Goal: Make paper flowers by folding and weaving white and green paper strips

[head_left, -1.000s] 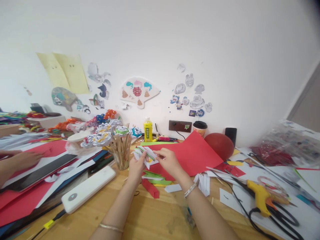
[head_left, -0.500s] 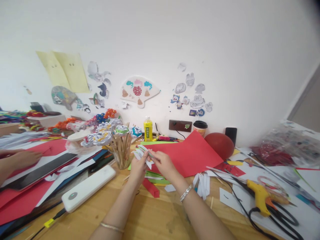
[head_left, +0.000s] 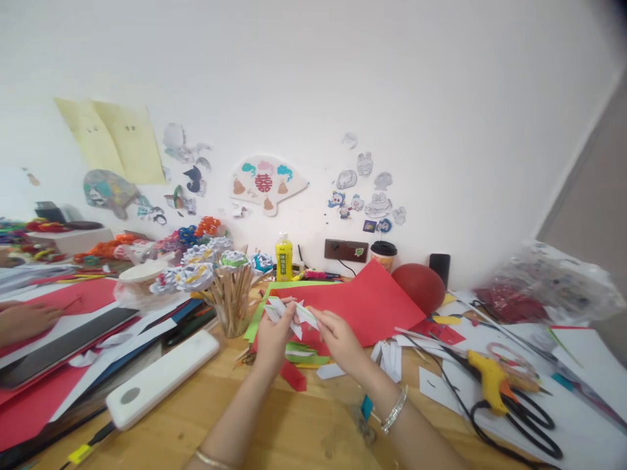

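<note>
My left hand [head_left: 275, 338] is closed around a bundle of folded white paper pieces [head_left: 275, 307] with green edges. Pinched in my right hand [head_left: 339, 336] is a white paper strip [head_left: 306, 316] with a green edge, its other end close to the left hand's bundle. Beneath and behind both hands lie a large red paper sheet [head_left: 365, 303] and green paper [head_left: 306, 357]. A folded red paper strip [head_left: 294, 376] rests on the wooden table below my hands. White folded paper strips [head_left: 390, 360] lie beside my right wrist.
A jar of wooden sticks [head_left: 230, 307] stands left of my hands, beside white paper flowers [head_left: 196, 267]. A white power bank [head_left: 161, 378] lies front left. At right are a yellow glue gun [head_left: 487, 382], black-handled scissors [head_left: 533, 418] and a red balloon [head_left: 418, 288]. Another person's hand [head_left: 29, 321] rests far left.
My right hand has moved away from my left, drawing a white strip out to the right. The view has shifted slightly to the right.
</note>
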Demonstrator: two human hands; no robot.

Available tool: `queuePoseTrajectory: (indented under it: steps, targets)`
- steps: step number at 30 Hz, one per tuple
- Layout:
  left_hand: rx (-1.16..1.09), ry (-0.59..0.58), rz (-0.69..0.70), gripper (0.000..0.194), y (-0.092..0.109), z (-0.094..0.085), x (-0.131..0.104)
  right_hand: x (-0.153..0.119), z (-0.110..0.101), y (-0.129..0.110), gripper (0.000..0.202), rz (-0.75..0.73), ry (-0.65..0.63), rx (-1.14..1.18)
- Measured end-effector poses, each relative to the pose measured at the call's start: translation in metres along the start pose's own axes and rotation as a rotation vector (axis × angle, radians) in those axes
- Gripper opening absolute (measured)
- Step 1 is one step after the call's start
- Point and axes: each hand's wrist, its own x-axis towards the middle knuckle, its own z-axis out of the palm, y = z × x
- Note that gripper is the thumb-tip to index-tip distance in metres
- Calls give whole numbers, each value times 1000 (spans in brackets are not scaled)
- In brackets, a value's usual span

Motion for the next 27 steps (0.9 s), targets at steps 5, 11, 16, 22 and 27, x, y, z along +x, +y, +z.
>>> queuePoseTrajectory:
  steps: [5, 11, 16, 22, 27]
  targets:
    - [134, -24, 17, 28, -2, 22, -23, -26, -11, -5, 35, -23, 105, -139]
    - [221, -142, 70, 22, 7, 43, -46, -53, -28, -23, 24, 15, 219, -205]
    - [259, -247, 95, 24, 13, 57, -56, -68, -50, -30, 13, 168, 254, -201]
    - [161, -361, -59, 39, 3, 80, -61, -79, -68, -15, 18, 340, 441, 132]
    - [118, -434, -147, 47, -7, 91, -73, -83, -73, -18, 22, 342, 430, 355]
